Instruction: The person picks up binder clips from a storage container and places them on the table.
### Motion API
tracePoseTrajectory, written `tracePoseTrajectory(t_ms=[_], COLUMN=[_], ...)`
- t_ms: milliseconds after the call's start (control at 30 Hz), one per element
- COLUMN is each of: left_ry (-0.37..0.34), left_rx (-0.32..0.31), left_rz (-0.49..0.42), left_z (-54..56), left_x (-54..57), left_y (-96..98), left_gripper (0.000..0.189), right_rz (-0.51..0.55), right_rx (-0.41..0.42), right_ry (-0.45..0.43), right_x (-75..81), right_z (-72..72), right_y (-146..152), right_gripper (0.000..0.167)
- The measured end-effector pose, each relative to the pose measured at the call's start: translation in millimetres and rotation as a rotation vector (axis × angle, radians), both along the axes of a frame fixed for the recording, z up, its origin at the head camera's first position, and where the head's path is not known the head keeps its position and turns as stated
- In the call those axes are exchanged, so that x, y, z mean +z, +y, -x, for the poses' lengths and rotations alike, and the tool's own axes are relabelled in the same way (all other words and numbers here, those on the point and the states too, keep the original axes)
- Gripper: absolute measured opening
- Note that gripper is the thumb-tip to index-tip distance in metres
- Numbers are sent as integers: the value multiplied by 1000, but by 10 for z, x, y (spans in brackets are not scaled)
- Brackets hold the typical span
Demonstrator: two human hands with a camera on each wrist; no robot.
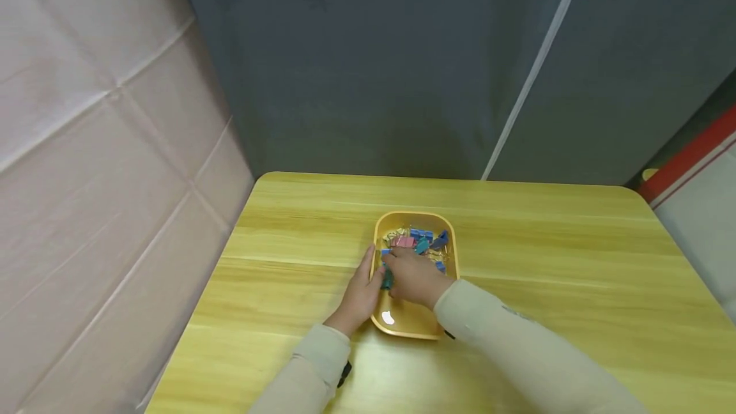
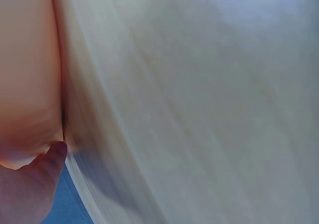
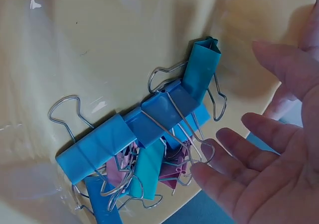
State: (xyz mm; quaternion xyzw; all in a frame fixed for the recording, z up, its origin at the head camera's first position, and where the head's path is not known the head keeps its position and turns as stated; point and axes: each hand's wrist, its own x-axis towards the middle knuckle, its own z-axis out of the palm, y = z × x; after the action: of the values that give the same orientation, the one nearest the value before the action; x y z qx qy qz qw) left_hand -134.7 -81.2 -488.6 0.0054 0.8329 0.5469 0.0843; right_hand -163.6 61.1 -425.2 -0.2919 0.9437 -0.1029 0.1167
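A yellow-orange plastic tray stands on the table, holding several binder clips in blue, teal and pink. My left hand grips its left wall, thumb at the rim and fingers along the outside. Inside the tray, my right hand is among the clips, its fingers loosely spread and holding nothing. The right wrist view shows its fingertips right at the wire handles of the heap. A teal clip leans near the thumb, beside a dark blue clip. A lighter blue clip and a pink clip lie farther along.
The wood-grain table extends on both sides of the tray. Behind it stands a dark grey panel, crossed by a pale strip. White sheeting hangs along the left, and a red-edged panel is at the right.
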Motion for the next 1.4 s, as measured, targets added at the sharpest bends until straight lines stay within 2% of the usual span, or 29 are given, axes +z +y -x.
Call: tracePoseTrajectory(t_ms=[333, 567, 1033, 1400], left_ry=[1, -8, 8, 11], left_rx=[-7, -8, -13, 2], left_rz=[-4, -9, 8, 1], left_z=[-15, -1, 1, 18], left_x=[14, -6, -13, -41], left_y=[7, 14, 30, 43], left_gripper=[61, 61, 60, 59], right_rz=[-91, -162, -137, -106], right_rx=[-44, -40, -83, -62], right_ry=[-60, -68, -67, -23], right_x=[-14, -25, -120, -173], right_z=[49, 81, 127, 126], right_y=[-92, -121, -163, -206], right_gripper=[57, 48, 18, 4])
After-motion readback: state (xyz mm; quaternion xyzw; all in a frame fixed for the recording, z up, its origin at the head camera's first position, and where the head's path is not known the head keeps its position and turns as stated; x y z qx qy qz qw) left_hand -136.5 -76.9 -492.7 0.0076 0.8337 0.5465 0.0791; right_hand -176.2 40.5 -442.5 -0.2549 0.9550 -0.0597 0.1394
